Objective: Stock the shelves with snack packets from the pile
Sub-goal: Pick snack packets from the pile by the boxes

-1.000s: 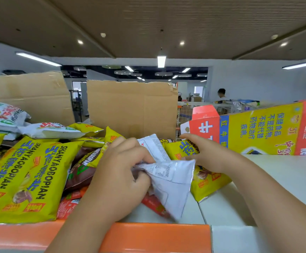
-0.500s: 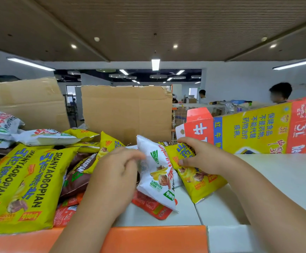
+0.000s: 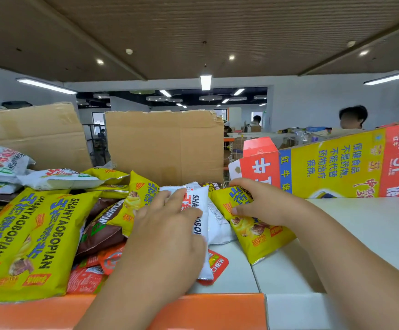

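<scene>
A pile of snack packets covers the white shelf top: big yellow packets on the left, a brown packet, red packets underneath. My left hand lies flat on a white packet in the middle, fingers fairly straight, pressing it down onto the pile. My right hand grips the top edge of a yellow packet just right of the white one, thumb in front and fingers behind.
Two cardboard sheets stand behind the pile. A yellow and red carton lies at the right rear of the shelf. More white packets are stacked at far left. An orange shelf edge runs along the front. A person stands beyond.
The white packet, gripped and turned upright earlier, now lies flatter on the pile under my left hand. My right hand has stayed on the yellow packet.
</scene>
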A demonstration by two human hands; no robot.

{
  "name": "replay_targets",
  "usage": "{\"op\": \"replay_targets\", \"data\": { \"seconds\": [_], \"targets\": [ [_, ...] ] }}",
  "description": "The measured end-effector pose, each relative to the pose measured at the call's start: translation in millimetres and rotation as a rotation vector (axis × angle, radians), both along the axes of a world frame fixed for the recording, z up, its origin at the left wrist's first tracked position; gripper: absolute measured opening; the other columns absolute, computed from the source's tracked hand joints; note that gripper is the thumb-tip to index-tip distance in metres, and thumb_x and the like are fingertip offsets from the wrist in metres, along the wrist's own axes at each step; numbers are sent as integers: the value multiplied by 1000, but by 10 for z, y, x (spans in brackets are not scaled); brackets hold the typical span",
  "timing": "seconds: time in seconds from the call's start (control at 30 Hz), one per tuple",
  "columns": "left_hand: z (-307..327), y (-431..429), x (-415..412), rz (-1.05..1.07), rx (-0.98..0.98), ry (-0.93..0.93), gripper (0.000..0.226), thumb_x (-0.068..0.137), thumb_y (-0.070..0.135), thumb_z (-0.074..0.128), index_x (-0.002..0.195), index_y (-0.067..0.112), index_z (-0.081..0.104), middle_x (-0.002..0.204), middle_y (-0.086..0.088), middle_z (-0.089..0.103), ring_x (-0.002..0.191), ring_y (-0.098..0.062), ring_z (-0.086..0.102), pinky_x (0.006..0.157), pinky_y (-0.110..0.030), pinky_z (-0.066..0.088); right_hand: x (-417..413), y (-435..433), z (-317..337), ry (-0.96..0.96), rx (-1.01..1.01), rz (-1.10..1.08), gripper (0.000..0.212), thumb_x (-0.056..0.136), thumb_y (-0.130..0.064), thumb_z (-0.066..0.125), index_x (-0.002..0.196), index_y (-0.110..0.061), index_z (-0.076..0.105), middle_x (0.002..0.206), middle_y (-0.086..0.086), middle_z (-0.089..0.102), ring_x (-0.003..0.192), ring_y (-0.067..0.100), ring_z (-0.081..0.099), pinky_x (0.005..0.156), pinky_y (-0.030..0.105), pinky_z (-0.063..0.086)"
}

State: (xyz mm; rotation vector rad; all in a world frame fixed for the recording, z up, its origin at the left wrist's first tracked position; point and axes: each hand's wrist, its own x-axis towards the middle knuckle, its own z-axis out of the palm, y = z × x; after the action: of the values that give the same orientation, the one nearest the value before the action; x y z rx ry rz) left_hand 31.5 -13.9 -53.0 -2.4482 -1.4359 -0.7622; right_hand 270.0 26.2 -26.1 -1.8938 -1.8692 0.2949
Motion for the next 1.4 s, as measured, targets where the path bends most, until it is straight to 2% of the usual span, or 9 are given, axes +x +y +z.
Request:
{"op": "replay_targets", "data": {
  "seconds": [0.13, 0.23, 0.3, 0.37, 0.47, 0.7, 1.03, 1.2, 1.4],
  "targets": [
    [-167, 14, 223, 65, -113, 126, 89, 79, 78, 18, 159, 40, 6, 170, 1, -6, 155, -25, -10, 122, -43, 21, -23, -32, -11, -75, -43, -17, 71, 90, -52, 67, 150, -48, 30, 146, -7, 47, 112, 18, 52, 89, 33, 49],
    [-213, 49, 208, 89, -130, 144, 90, 88, 73, 36, 159, 40, -8, 168, 5, -18, 154, -22, -20, 123, -39, 21, -48, -63, 0, -117, -106, -12, 81, 88, -61, 62, 155, -48, 18, 156, -5, 38, 122, 22, 52, 97, 35, 47],
    [-205, 38, 207, 96, -119, 148, 88, 85, 70, 31, 159, 40, -7, 168, 6, -18, 154, -20, -20, 123, -38, 22, -83, -83, 11, -203, -183, 14, 91, 87, -66, 60, 158, -44, 7, 162, -1, 29, 131, 24, 48, 101, 36, 43],
    [-202, 25, 215, 93, -118, 132, 90, 76, 68, 18, 159, 42, -4, 168, 8, -17, 154, -18, -19, 124, -37, 21, -128, -105, -6, -342, -259, 19, 103, 82, -73, 60, 159, -44, -3, 169, -1, 6, 148, 28, 30, 108, 41, 37],
    [-192, 11, 215, 75, -133, 69, 88, 76, 60, 22, 160, 42, 2, 169, 10, -14, 154, -14, -17, 123, -33, 15, -188, -130, -47, -458, -287, 2, 113, 78, -74, 63, 158, -42, -9, 169, 2, -8, 151, 33, 23, 111, 46, 35],
    [-190, 10, 217, 59, -126, 24, 78, 89, 49, 41, 160, 41, 11, 170, 9, -9, 155, -15, -12, 124, -32, 16, -272, -156, -112, -558, -160, 23, 88, 90, -47, 60, 160, -29, 9, 167, 4, 5, 134, 36, 44, 94, 39, 44],
    [-232, 83, 205, -4, -161, 3, 79, 93, 45, 49, 160, 39, 8, 168, 9, -12, 154, -18, -19, 123, -39, 25, -306, -154, -187, -538, -249, 8, 93, 93, -46, 51, 158, -36, -15, 168, -5, -17, 145, 38, 30, 110, 45, 35],
    [-250, 128, 155, -99, -151, -68, 78, 89, 40, 50, 159, 38, 17, 169, 7, -6, 156, -20, -11, 123, -41, 26, -328, -200, -242, -473, -214, -64, 92, 91, -42, 51, 158, -39, -13, 167, -11, -13, 142, 37, 31, 109, 44, 36],
    [-184, 60, 113, -212, -110, -99, 73, 91, 33, 53, 159, 32, 25, 169, 5, 1, 156, -19, -7, 117, -39, 34, -391, -426, -344, -389, -63, -174, 82, 93, -39, 51, 160, -40, 4, 166, -9, 10, 134, 32, 41, 107, 40, 40]
  ]
}}
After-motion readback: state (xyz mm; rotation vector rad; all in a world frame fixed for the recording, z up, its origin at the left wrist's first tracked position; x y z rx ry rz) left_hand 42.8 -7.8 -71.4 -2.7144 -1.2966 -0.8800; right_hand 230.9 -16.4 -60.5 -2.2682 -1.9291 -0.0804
